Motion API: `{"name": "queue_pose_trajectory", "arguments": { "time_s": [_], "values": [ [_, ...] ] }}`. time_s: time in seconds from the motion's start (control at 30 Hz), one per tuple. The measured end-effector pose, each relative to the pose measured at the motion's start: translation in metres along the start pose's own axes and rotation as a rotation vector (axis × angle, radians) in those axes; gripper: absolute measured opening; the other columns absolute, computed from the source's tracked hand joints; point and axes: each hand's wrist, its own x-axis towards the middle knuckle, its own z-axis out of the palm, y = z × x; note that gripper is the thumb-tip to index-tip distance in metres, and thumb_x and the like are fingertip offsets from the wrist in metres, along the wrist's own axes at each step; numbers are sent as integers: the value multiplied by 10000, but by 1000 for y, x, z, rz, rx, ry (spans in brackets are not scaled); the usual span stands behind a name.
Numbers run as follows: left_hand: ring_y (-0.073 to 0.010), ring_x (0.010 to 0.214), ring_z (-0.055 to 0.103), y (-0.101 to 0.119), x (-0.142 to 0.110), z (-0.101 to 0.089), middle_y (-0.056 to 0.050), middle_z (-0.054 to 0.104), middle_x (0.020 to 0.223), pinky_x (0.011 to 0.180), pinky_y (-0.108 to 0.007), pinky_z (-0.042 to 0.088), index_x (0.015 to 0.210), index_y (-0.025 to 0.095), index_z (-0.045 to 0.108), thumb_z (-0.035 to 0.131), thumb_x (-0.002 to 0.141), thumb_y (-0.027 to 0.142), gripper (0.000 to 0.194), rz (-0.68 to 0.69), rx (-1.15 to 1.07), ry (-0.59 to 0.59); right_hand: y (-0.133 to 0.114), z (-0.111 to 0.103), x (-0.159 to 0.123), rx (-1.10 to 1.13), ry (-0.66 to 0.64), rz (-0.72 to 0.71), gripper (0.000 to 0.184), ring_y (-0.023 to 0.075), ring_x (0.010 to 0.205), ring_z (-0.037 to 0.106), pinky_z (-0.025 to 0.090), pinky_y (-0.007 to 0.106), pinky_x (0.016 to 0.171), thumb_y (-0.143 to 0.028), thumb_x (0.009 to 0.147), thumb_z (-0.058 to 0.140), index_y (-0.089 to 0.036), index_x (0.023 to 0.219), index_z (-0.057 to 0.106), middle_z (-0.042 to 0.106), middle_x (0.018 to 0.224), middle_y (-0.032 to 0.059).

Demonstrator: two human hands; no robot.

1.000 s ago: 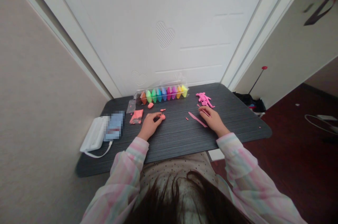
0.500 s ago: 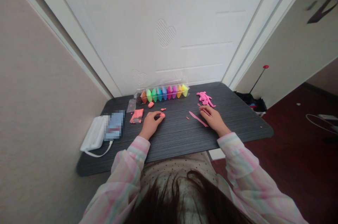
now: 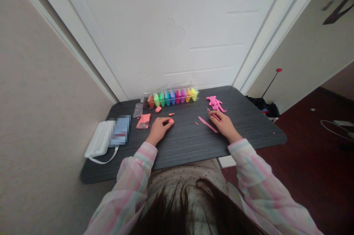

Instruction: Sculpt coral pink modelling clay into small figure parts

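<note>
Left of the pink knife [image 3: 207, 124], the left hand [image 3: 159, 130] pinches a coral clay lump [image 3: 171, 121], fingertips nearly together; squeezing harder could dent it. Right of the knife, the right hand [image 3: 223, 125] curls round a slim pink tool [image 3: 208, 110]; swinging left could knock the knife

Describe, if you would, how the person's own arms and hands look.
Long, loose fabric sleeves in a pale pink, white and blue-green check reach both wrists. The left hand and right hand wear no gloves; finer details are too small to tell.
</note>
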Motion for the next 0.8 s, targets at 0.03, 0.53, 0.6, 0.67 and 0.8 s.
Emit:
{"name": "queue_pose_trajectory", "arguments": {
  "time_s": [0.03, 0.53, 0.6, 0.67, 0.8],
  "values": [
    [-191, 953, 562, 0, 0, 0, -83, 552, 1129, 803, -405, 482, 1100, 167, 526, 493, 845, 311, 295, -1, 3, 1, 0, 0, 0, 0, 1, -1, 197, 217, 844, 618, 458, 381, 799, -285, 729, 495, -194, 851, 620, 678, 920, 62],
    [-198, 980, 552, -1, -3, 0, -71, 592, 1064, 854, -429, 441, 1014, 153, 572, 535, 816, 312, 256, 14, -38, 39, 1, 0, 0, 4, 6, -1, 191, 218, 836, 615, 459, 389, 795, -290, 732, 496, -208, 850, 622, 677, 904, 50],
    [-205, 980, 547, 0, -3, 0, -67, 621, 1031, 870, -420, 429, 986, 164, 595, 583, 776, 288, 243, 15, -49, 44, 2, 0, 0, 3, 3, 1, 193, 221, 841, 614, 458, 391, 797, -291, 732, 498, -205, 852, 622, 676, 912, 55],
    [-208, 968, 546, 0, -3, -1, -66, 642, 1011, 876, -403, 425, 968, 178, 611, 614, 741, 258, 240, 10, -58, 51, 2, 0, 0, 5, 0, 0, 194, 222, 842, 614, 456, 393, 800, -291, 731, 501, -203, 855, 621, 674, 918, 57],
    [-193, 940, 560, 1, -3, 0, -66, 631, 998, 847, -403, 439, 969, 160, 599, 574, 782, 289, 228, 0, -73, 54, 4, 1, 0, 18, -1, -8, 194, 221, 845, 617, 453, 395, 812, -296, 736, 501, -206, 856, 624, 677, 913, 53]
  ]
}}
